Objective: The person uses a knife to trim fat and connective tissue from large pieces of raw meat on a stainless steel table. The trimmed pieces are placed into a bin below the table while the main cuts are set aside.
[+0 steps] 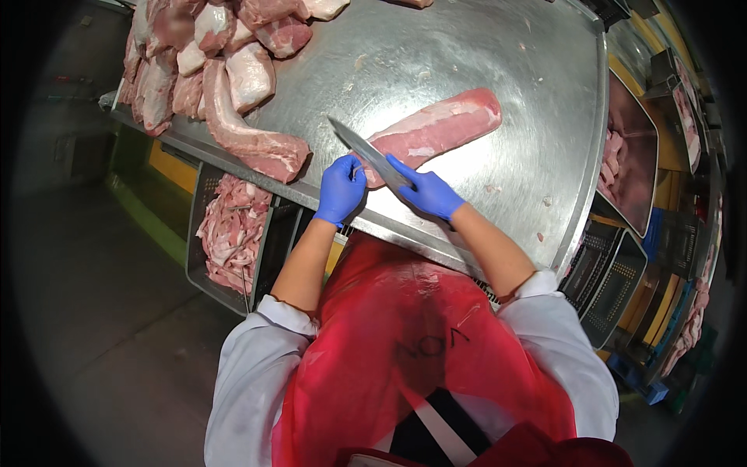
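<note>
Pork loin (pixel 443 131) lies on the metal table (pixel 537 183), just above view centre, long axis running from its near end out toward 2 o'clock. Right hand (pixel 428 193), blue glove, is clenched on the knife (pixel 366 148); handle hidden in the fist, index finger laid along the blade. Blade points to 10–11 o'clock and passes over the loin's near end; can't tell if the edge is cutting in. Left hand (pixel 340 191), also blue-gloved, is at the near end, on the loin's 8 o'clock side, fingers curled; can't tell whether they grasp meat. Long curved meat piece (pixel 249 144) at 10 o'clock of centre, beside a meat pile (pixel 210 39) at 11. Crate (pixel 261 253) with pale pink trimmings (pixel 228 241) at 9 o'clock, below table edge. Bin (pixel 640 167) holding more meat between 2 and 3. Red apron (pixel 412 327) at 6.
</note>
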`<action>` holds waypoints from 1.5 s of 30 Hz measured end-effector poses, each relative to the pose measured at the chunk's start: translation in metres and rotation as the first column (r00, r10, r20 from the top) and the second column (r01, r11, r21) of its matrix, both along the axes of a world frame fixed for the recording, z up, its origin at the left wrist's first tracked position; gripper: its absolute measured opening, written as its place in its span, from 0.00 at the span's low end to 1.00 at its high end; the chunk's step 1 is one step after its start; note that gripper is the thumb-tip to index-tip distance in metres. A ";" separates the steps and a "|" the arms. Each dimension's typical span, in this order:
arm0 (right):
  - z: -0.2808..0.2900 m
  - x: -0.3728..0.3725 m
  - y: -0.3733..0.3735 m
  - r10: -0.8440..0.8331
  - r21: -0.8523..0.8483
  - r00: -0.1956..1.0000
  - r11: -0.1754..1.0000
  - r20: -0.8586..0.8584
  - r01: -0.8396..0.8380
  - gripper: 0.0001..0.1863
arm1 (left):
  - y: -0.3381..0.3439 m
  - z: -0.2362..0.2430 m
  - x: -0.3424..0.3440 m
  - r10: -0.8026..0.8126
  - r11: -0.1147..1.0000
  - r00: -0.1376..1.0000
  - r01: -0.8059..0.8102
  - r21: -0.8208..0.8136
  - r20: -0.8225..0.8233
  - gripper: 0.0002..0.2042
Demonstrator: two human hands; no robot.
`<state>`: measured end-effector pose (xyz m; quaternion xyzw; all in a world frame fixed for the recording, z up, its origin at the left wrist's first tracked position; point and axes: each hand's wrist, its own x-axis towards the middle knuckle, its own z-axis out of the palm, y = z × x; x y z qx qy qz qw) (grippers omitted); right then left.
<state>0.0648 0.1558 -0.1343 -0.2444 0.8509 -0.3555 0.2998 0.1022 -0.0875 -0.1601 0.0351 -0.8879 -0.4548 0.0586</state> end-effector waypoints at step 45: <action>0.047 -0.077 0.123 -0.597 0.215 0.798 0.793 0.083 0.571 0.37 | 0.075 0.023 -0.106 -0.610 0.701 0.783 0.604 -0.378 0.120 0.33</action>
